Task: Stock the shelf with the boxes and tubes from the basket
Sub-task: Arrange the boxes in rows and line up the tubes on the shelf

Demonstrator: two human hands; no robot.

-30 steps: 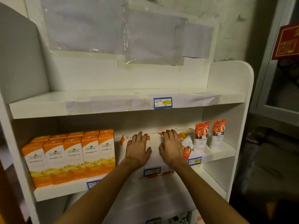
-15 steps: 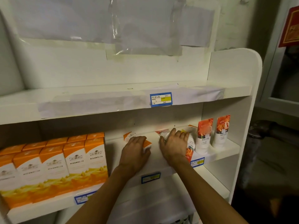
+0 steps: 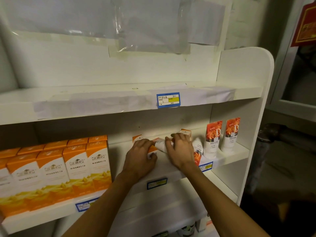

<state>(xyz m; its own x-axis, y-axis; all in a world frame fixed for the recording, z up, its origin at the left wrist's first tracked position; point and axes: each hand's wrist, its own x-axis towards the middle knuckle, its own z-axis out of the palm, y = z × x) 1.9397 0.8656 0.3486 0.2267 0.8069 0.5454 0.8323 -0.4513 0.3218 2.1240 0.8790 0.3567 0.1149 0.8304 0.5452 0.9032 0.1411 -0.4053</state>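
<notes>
Nearest to me, two bare forearms rise from the bottom of the view toward the middle shelf point(image 3: 227, 158). The left hand point(image 3: 140, 159) lies palm down on a small orange-and-white box point(image 3: 151, 152) lying flat near the shelf's front edge, fingers curled over its far end; whether it truly grips the box or only presses on it, I cannot tell. Just to its right, almost touching it, the right hand point(image 3: 181, 151) covers a white tube point(image 3: 160, 145) that lies on its side, its long axis running left to right between the two hands. The right hand looks the nearer one to lift it, in my judgement.

Further right, another tube point(image 3: 198, 151) leans or lies against the standing pair, and beyond it two rose-printed tubes point(image 3: 222, 137) stand upright, cap down, side by side. The lying tube would need turning upright and carrying right to join them.

At the far left, rows of orange boxes point(image 3: 75, 168) stand packed together. The basket is not in sight.
</notes>
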